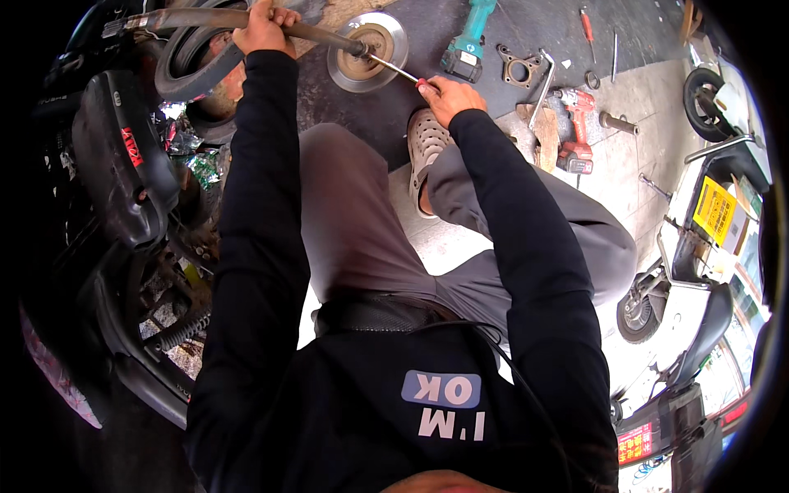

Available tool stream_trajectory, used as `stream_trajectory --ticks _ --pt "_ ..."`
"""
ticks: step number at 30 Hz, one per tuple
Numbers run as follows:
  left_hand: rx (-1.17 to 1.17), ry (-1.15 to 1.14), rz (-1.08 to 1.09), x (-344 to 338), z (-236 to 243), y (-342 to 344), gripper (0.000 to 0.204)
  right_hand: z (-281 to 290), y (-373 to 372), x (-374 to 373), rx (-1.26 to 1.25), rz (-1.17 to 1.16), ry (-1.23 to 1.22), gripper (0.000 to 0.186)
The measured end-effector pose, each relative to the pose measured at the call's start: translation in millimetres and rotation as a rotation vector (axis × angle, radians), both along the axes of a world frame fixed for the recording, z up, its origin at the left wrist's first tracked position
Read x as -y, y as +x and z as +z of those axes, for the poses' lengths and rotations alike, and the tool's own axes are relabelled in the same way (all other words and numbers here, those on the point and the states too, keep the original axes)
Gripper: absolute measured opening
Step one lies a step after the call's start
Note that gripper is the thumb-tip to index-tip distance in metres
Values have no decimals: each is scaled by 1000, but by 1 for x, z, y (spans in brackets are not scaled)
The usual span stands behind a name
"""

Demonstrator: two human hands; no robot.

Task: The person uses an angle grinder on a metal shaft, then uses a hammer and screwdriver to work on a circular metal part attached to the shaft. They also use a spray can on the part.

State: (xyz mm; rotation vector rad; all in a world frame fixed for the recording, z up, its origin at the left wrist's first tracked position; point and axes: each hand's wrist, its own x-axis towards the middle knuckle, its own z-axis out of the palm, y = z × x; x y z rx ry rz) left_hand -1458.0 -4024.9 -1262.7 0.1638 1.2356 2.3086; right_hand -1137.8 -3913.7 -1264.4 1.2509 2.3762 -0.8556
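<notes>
My left hand [267, 29] is wrapped round a long brownish metal tube [316, 34], which slants across the top of the view. In my right hand [452, 100] is a screwdriver [393, 67]; a bit of red handle shows at my fingers. Its shaft reaches left to the dark end of the tube, but whether the tip is inside or only touching I cannot tell. Behind that end lies a round metal disc [398, 43] with a brownish, rusty-looking centre, on the dark mat. Most of the screwdriver's handle is hidden by my fingers.
Beyond my right hand lie a teal power tool [468, 41], a flat metal bracket [518, 67], a red impact driver [579, 127], a red-handled screwdriver [588, 26] and a wooden block [546, 135]. Tyres [193, 57] and a black scooter seat [123, 156] crowd the left; scooters [699, 329] stand right.
</notes>
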Motion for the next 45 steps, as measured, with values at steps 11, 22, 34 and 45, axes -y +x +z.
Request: stream_trajectory --ticks 11,22,34,45 --pt "148 119 -16 66 -18 -5 36 69 33 -45 -166 616 221 33" --pt "109 -66 -138 59 -6 -5 36 -63 189 -18 -124 -235 80 30" --pt "92 -126 -89 50 2 11 36 -118 193 -354 0 -407 667 46" --pt "129 -251 -8 32 17 4 38 -192 139 -564 305 -115 636 69"
